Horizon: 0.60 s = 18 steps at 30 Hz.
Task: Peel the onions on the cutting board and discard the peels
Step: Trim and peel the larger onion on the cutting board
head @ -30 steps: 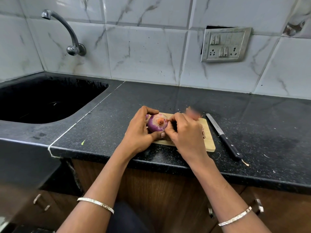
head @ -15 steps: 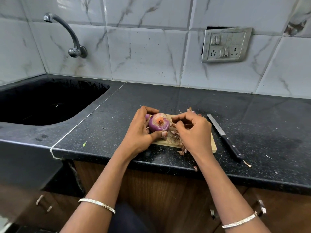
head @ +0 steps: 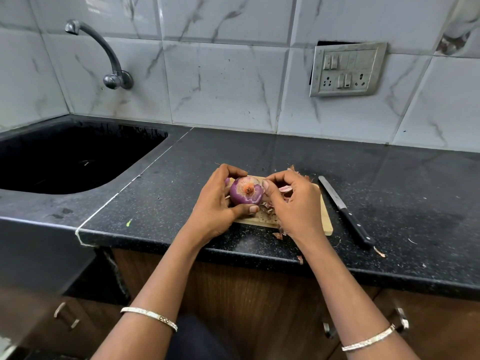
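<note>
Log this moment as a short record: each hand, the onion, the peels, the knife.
left hand: grips the onion from its left, over the cutting board
right hand: thumb and curled fingers pinch skin at the onion's right edge
onion: purple, root end facing camera
loose peels: on the board by the right hand
knife: on the counter, right of the board

Home kitchen. Black speckled stone countertop (head: 311, 162), built-in sink (head: 104, 136) well left of the left hand (head: 215, 203), wall tap (head: 118, 79) above it. Marble-look tiles (head: 220, 84) and switch-socket plate (head: 346, 69) behind the grip, wooden cabinets (head: 259, 294) below. Cutting board (head: 326, 219) under it, knife (head: 345, 211) just right of the right hand (head: 296, 203).
</note>
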Each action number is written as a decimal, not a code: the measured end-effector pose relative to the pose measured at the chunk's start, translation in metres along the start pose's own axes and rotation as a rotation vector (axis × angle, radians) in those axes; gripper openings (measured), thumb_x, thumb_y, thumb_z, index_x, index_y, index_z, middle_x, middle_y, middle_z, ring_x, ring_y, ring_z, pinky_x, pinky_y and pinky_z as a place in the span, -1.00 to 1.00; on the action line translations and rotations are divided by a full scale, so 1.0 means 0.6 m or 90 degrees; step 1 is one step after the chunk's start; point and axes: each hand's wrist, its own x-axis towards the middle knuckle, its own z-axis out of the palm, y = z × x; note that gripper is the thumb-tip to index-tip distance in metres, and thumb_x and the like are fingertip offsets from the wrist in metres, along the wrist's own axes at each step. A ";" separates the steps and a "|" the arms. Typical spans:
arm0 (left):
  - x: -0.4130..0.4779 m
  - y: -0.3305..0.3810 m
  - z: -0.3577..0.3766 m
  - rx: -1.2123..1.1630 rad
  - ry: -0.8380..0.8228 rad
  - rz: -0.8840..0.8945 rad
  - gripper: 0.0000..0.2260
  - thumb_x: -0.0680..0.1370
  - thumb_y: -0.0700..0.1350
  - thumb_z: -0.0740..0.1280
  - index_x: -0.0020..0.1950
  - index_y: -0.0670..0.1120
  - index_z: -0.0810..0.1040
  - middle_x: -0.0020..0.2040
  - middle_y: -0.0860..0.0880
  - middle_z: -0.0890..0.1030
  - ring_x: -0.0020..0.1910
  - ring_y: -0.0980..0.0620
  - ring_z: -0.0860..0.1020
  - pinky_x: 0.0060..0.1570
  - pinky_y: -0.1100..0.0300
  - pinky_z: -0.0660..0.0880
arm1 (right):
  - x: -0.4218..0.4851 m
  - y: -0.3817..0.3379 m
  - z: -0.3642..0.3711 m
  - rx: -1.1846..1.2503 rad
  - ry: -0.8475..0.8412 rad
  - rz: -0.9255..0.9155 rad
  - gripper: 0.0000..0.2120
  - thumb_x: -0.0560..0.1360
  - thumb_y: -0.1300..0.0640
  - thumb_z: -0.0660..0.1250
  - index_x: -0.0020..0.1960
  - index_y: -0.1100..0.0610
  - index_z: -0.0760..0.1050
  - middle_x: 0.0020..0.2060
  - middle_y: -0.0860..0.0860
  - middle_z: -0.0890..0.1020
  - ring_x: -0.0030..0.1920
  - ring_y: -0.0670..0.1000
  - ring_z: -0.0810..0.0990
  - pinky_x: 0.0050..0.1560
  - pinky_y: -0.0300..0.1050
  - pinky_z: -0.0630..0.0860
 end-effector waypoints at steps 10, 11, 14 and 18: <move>-0.007 0.018 -0.001 -0.080 -0.009 -0.011 -0.45 0.35 -0.27 0.62 0.26 -0.02 0.51 0.25 -0.05 0.55 0.22 0.09 0.58 0.15 0.19 0.60 | -0.001 0.008 -0.004 -0.026 0.084 0.095 -0.94 0.55 0.16 0.43 -0.11 0.07 0.62 -0.18 -0.09 0.68 -0.09 -0.02 0.65 0.01 0.03 0.58; -0.007 0.018 -0.001 -0.087 -0.014 -0.016 -0.45 0.36 -0.29 0.61 0.28 -0.02 0.51 0.26 -0.04 0.55 0.23 0.08 0.58 0.18 0.16 0.59 | 0.000 0.010 -0.004 -0.026 0.089 0.106 -0.94 0.55 0.18 0.42 -0.10 0.07 0.62 -0.18 -0.09 0.68 -0.07 -0.02 0.66 0.02 0.07 0.60; -0.006 0.015 -0.001 -0.106 -0.020 -0.032 -0.45 0.41 -0.34 0.57 0.32 -0.02 0.51 0.29 -0.04 0.55 0.26 0.03 0.57 0.25 0.11 0.57 | -0.001 0.008 -0.006 -0.021 0.075 0.123 -0.81 0.52 0.31 0.36 -0.04 0.04 0.64 -0.16 -0.13 0.69 -0.06 -0.09 0.66 0.05 0.04 0.61; -0.006 0.016 0.000 -0.104 -0.023 -0.029 -0.47 0.44 -0.36 0.54 0.33 0.00 0.51 0.30 -0.01 0.56 0.26 0.07 0.57 0.19 0.19 0.58 | -0.002 0.004 -0.007 -0.005 0.063 0.093 -0.79 0.51 0.29 0.37 -0.02 0.01 0.67 -0.17 -0.16 0.70 -0.09 -0.15 0.66 0.01 -0.02 0.62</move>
